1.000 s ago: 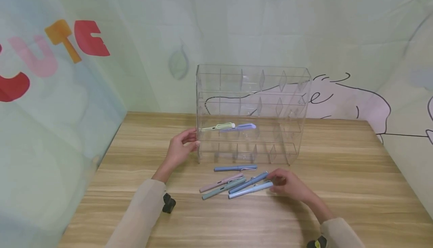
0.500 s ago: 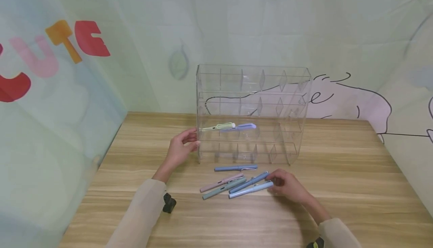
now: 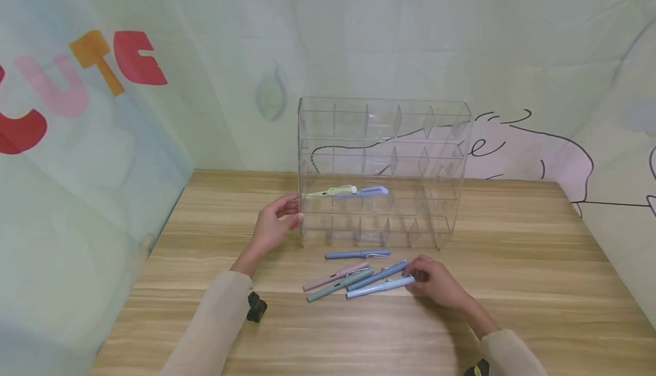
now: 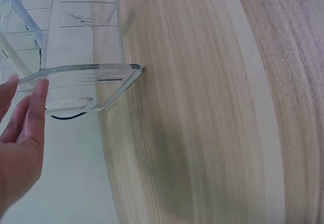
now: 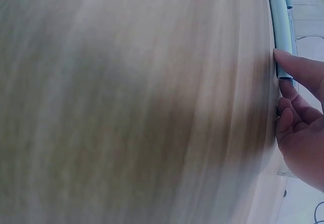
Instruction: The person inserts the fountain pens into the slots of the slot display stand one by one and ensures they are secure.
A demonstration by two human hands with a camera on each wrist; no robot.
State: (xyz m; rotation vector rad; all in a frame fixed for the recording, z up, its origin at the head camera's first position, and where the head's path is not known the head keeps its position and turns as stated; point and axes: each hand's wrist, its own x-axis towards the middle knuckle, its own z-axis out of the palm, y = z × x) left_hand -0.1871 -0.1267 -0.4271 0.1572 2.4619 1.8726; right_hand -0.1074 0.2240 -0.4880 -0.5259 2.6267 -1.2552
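Observation:
A clear acrylic rack with several compartments stands upright on the table. My left hand rests at its left side, fairly straight fingers against the side panel. In front of the rack lie a light blue pen, a darker blue pen, a green pen, a pink pen and another blue pen. My right hand pinches the light blue pen's right end between thumb and fingertips, right by the darker blue pen's end. Inside the rack lie a pale yellow pen and a periwinkle pen.
The wood-grain table extends to both sides of the rack. A printed cloth backdrop rises close behind the rack and along the left table edge. Dark camera mounts sit on the wrists.
The right hand has shifted very slightly left at the light blue pen's end. The left hand, the rack and the other pens look unmoved.

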